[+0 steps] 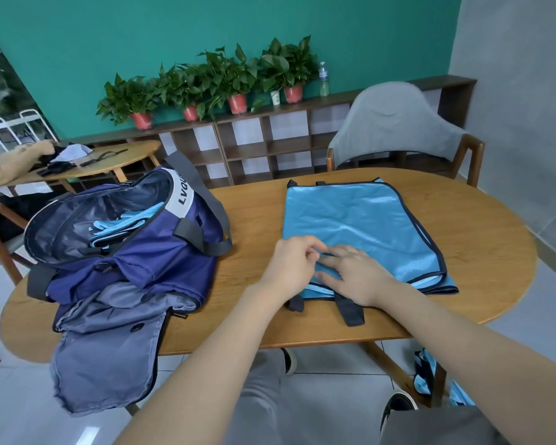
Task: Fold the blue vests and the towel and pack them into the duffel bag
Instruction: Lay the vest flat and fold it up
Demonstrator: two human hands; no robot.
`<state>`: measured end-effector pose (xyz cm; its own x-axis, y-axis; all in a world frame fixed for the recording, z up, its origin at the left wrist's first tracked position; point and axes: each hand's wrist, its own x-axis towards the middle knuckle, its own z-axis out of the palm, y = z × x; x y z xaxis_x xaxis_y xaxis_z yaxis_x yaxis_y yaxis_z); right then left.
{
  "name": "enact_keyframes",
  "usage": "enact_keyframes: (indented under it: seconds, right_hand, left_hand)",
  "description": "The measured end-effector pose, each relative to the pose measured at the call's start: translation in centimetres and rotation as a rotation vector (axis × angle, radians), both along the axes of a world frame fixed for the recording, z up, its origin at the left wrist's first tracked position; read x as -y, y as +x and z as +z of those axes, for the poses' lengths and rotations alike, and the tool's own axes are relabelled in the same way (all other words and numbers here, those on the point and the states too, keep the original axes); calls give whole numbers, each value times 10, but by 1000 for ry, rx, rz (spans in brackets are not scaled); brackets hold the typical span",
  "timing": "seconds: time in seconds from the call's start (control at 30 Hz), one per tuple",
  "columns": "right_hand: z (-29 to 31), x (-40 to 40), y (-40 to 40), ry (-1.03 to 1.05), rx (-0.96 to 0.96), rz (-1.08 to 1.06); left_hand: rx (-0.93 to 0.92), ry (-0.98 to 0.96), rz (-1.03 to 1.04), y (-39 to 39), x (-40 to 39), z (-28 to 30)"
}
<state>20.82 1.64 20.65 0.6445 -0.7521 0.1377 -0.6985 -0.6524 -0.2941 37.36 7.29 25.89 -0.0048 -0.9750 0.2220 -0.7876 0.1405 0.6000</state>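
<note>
A light blue vest [360, 226] with dark trim lies flat on the wooden table [257, 220], its dark straps hanging toward the near edge. My left hand [291, 264] pinches the vest's near left edge between thumb and fingers. My right hand [355, 274] rests flat on the vest beside it, fingers spread. The navy duffel bag [135, 252] stands unzipped at the table's left, with folded blue vests [122, 224] inside. Its grey flap [106, 351] hangs over the table's near edge.
A grey-covered chair [398, 123] stands behind the table. More blue fabric [427, 377] lies on the floor at the right table leg. A shelf with several potted plants [206, 88] lines the green wall. Another person's arm [13, 159] rests on a round table at left.
</note>
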Motion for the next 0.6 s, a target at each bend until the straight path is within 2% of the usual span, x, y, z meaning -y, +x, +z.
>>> enact_keyframes:
  seconds: [0.07,0.13,0.2,0.3,0.4,0.5,0.6]
  right_hand:
    - [-3,-2,-1,-39,85,-30]
    - [-6,-4,-2,-95,172,-113]
    - [-8,-5,-3,-138,211,-181]
    - [-7,-5,-6,-123,203,-179]
    - [-8,-9,-18,-59,112,-156]
    - [-6,-21,-43,-36,16,-175]
    - [-5,-38,-77,-32,2,-195]
  left_hand:
    - [79,79,-48,7,13,-13]
    - [200,45,-53,19,13,-31]
    - [232,-26,-59,27,5,-48]
    - [314,-111,-115,34,-8,-60]
    - [450,-79,-135,34,-16,-57]
    - [422,-40,-137,35,-25,-56]
    - [330,21,-150,42,-38,-57]
